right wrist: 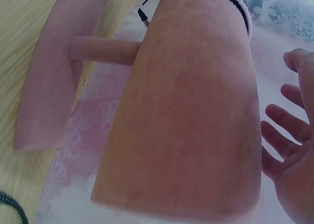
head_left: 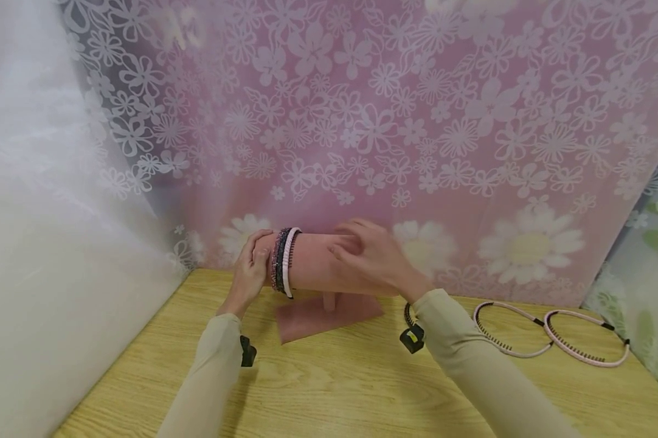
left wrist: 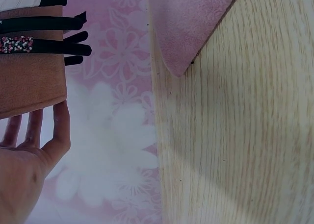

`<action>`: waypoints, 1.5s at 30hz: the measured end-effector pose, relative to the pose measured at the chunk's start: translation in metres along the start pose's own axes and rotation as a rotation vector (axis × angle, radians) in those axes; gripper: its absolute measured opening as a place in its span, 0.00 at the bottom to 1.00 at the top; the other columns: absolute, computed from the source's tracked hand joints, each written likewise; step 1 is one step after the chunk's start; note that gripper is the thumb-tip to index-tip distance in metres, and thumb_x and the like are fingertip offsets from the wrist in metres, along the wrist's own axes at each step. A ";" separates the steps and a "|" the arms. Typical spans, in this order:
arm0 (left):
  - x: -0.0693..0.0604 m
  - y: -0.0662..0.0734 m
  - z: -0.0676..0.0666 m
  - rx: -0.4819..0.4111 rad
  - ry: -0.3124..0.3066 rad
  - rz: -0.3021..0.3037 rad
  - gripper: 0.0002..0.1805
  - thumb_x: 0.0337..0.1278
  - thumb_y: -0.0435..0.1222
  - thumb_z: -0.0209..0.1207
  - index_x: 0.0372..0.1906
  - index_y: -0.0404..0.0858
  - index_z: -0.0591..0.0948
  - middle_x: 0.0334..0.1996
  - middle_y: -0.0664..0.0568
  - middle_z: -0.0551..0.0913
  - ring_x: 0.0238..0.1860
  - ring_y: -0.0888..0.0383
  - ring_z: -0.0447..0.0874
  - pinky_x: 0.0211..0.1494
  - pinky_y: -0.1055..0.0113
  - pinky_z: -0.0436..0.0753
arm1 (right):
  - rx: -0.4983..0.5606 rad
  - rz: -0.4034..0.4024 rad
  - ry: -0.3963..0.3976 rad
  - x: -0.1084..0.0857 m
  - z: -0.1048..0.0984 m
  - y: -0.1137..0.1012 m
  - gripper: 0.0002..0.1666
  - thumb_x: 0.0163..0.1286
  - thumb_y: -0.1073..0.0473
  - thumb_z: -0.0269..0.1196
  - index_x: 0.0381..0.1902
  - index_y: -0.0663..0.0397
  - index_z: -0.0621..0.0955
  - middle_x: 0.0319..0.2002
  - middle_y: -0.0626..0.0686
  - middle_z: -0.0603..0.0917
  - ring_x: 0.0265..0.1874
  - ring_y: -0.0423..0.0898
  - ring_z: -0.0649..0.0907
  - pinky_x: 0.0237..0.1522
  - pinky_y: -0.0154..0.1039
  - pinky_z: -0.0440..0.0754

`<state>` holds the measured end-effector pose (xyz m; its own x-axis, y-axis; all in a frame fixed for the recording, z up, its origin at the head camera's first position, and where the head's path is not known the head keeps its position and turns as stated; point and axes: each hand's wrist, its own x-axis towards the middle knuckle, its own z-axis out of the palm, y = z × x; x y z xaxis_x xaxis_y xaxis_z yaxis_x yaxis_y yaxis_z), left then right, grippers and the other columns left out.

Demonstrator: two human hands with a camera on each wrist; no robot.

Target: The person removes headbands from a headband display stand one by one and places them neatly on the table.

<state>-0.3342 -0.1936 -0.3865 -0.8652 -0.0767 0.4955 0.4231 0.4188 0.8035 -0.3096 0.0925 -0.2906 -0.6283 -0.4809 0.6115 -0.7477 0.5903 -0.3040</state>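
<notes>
A pink plush headband stand point(head_left: 329, 261) has a horizontal roll on a short post and flat base. My left hand point(head_left: 250, 265) grips the roll's left end, its fingers around the rim. Near that end sit three headbands side by side: a beaded headband point(left wrist: 17, 44), a black headband point(left wrist: 44, 23) and a white headband point(head_left: 287, 261). My right hand point(head_left: 375, 252) is at the roll's upper right, fingers loosely bent and nothing in them. In the right wrist view, its fingers point(right wrist: 289, 123) are beside the roll's surface; whether they touch it is unclear.
Two pale pink toothed headbands, a left one point(head_left: 493, 340) and a right one point(head_left: 586, 359), lie on the wooden table point(head_left: 329, 389) at right. A dark headband point(head_left: 408, 313) shows partly by my right wrist. A floral pink curtain point(head_left: 362, 121) hangs behind.
</notes>
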 end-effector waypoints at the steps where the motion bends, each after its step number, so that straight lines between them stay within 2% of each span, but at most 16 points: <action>1: 0.000 0.000 0.000 -0.003 -0.003 0.003 0.23 0.79 0.51 0.42 0.72 0.54 0.71 0.71 0.48 0.73 0.67 0.43 0.74 0.68 0.38 0.70 | -0.006 0.019 -0.021 0.002 0.001 -0.002 0.24 0.70 0.45 0.67 0.58 0.49 0.84 0.57 0.51 0.86 0.60 0.50 0.82 0.66 0.48 0.76; 5: 0.000 0.000 0.000 -0.001 0.000 0.008 0.24 0.79 0.51 0.42 0.72 0.53 0.71 0.71 0.49 0.73 0.66 0.43 0.75 0.68 0.38 0.70 | 0.015 0.066 -0.100 0.012 0.007 -0.009 0.26 0.72 0.41 0.64 0.62 0.44 0.82 0.61 0.48 0.84 0.64 0.47 0.80 0.69 0.47 0.74; 10: 0.000 0.000 -0.001 0.000 -0.002 0.007 0.23 0.79 0.51 0.43 0.71 0.55 0.71 0.70 0.51 0.74 0.65 0.45 0.76 0.67 0.40 0.71 | 0.075 0.080 -0.165 0.024 0.015 -0.015 0.28 0.73 0.39 0.62 0.66 0.40 0.79 0.63 0.45 0.82 0.66 0.46 0.78 0.71 0.46 0.72; 14: 0.000 -0.001 -0.001 0.000 -0.007 0.005 0.23 0.80 0.51 0.43 0.71 0.55 0.71 0.70 0.51 0.74 0.65 0.45 0.76 0.67 0.40 0.72 | 0.100 0.089 -0.207 0.033 0.023 -0.016 0.29 0.73 0.39 0.61 0.66 0.42 0.78 0.63 0.47 0.82 0.66 0.49 0.79 0.69 0.47 0.74; 18: -0.001 -0.001 0.000 -0.001 -0.007 0.000 0.22 0.79 0.50 0.43 0.71 0.56 0.71 0.70 0.51 0.74 0.65 0.45 0.76 0.68 0.40 0.71 | 0.044 0.080 -0.244 0.043 0.031 -0.015 0.31 0.73 0.41 0.62 0.68 0.47 0.77 0.65 0.50 0.82 0.67 0.50 0.78 0.71 0.48 0.72; 22: -0.001 -0.001 -0.001 -0.006 -0.013 -0.005 0.23 0.79 0.50 0.42 0.72 0.57 0.71 0.71 0.51 0.73 0.66 0.45 0.75 0.68 0.40 0.71 | -0.004 0.118 -0.306 0.048 0.036 -0.016 0.34 0.72 0.39 0.62 0.71 0.44 0.74 0.68 0.49 0.79 0.70 0.49 0.75 0.73 0.49 0.70; 28: -0.001 -0.001 -0.001 0.002 -0.013 -0.002 0.23 0.80 0.49 0.42 0.72 0.56 0.70 0.72 0.52 0.72 0.68 0.45 0.74 0.70 0.39 0.70 | -0.117 0.155 -0.365 0.050 0.042 -0.020 0.45 0.67 0.25 0.59 0.76 0.38 0.69 0.72 0.48 0.75 0.72 0.52 0.73 0.74 0.62 0.64; 30: -0.002 0.004 -0.002 -0.007 -0.012 0.003 0.22 0.80 0.48 0.42 0.72 0.54 0.70 0.73 0.50 0.72 0.68 0.42 0.73 0.70 0.38 0.70 | -0.167 0.155 -0.372 0.050 0.044 -0.022 0.48 0.66 0.22 0.57 0.76 0.38 0.68 0.73 0.49 0.74 0.73 0.54 0.73 0.73 0.64 0.64; 35: 0.000 0.004 -0.002 -0.018 -0.011 0.021 0.22 0.81 0.47 0.43 0.72 0.51 0.71 0.72 0.48 0.72 0.67 0.40 0.74 0.68 0.38 0.71 | -0.251 0.157 -0.403 0.054 0.047 -0.025 0.51 0.64 0.18 0.54 0.78 0.35 0.66 0.72 0.52 0.73 0.70 0.56 0.73 0.68 0.62 0.68; 36: 0.001 -0.001 -0.002 -0.009 -0.009 0.022 0.23 0.80 0.48 0.43 0.72 0.52 0.71 0.72 0.50 0.72 0.67 0.41 0.74 0.68 0.38 0.71 | -0.262 0.159 -0.412 0.055 0.048 -0.025 0.51 0.64 0.17 0.54 0.78 0.34 0.66 0.72 0.52 0.73 0.70 0.57 0.73 0.68 0.62 0.68; 41: 0.000 0.001 -0.002 0.013 -0.006 -0.012 0.23 0.79 0.49 0.42 0.72 0.56 0.70 0.72 0.49 0.72 0.67 0.41 0.74 0.69 0.37 0.70 | -0.291 0.176 -0.433 0.056 0.048 -0.027 0.52 0.63 0.18 0.54 0.78 0.33 0.65 0.70 0.52 0.73 0.69 0.57 0.73 0.67 0.61 0.69; 45: -0.001 0.000 -0.001 0.005 -0.017 -0.007 0.24 0.80 0.51 0.41 0.73 0.54 0.70 0.72 0.49 0.72 0.66 0.42 0.76 0.68 0.38 0.71 | -0.282 0.181 -0.422 0.055 0.048 -0.027 0.53 0.60 0.19 0.59 0.77 0.34 0.66 0.69 0.52 0.73 0.68 0.56 0.73 0.66 0.61 0.70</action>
<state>-0.3334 -0.1945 -0.3865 -0.8728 -0.0643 0.4838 0.4153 0.4229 0.8054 -0.3341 0.0188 -0.2833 -0.8169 -0.5398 0.2033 -0.5693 0.8111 -0.1341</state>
